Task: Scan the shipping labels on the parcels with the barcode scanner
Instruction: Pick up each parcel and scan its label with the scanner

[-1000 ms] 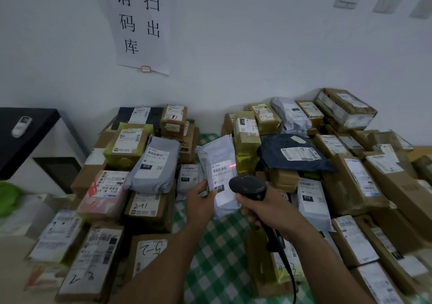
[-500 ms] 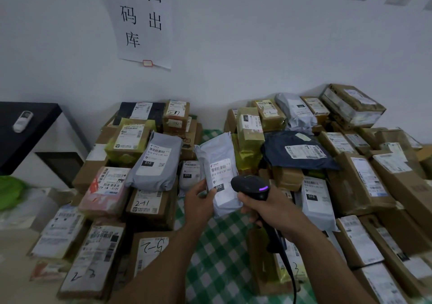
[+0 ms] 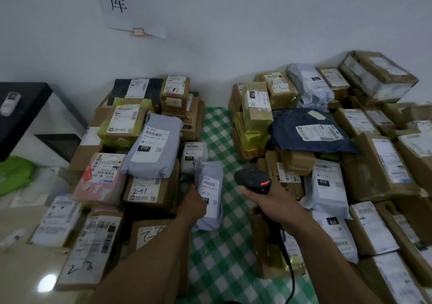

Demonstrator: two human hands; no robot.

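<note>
The left hand [image 3: 195, 206] holds a small grey bag [image 3: 211, 186] upright over the green checked cloth [image 3: 222, 257], its fingers curled round the bag's lower left edge and the label facing the camera. Just to the right, apart from the bag, the right hand [image 3: 278, 204] has its fingers wrapped round the grip of the black barcode scanner [image 3: 253, 179], whose cable trails down toward the bottom edge. A small red light shows on the scanner's head, but no beam falls on the label, so I cannot tell whether this bag has been read.

Parcels are heaped on both sides of the cloth. Nothing marks which ones are finished. I judge that the task is in the middle of its run, with many labels probably left.

Readable writing:
- The held bag's label has a barcode and "010" in a dark box near the thumb.
- The large grey bag [image 3: 154, 147] on the left heap also shows "010", under a line starting "010-010".
- A white bag [image 3: 326, 186] on the right shows "010" too.
- A brown box [image 3: 145, 190] has "241" written by hand.
- Another box [image 3: 88, 250] near the front has "23".
- The paper sheet [image 3: 131, 1] on the wall shows the character "库".
- Smaller print is too blurred to read.
</note>
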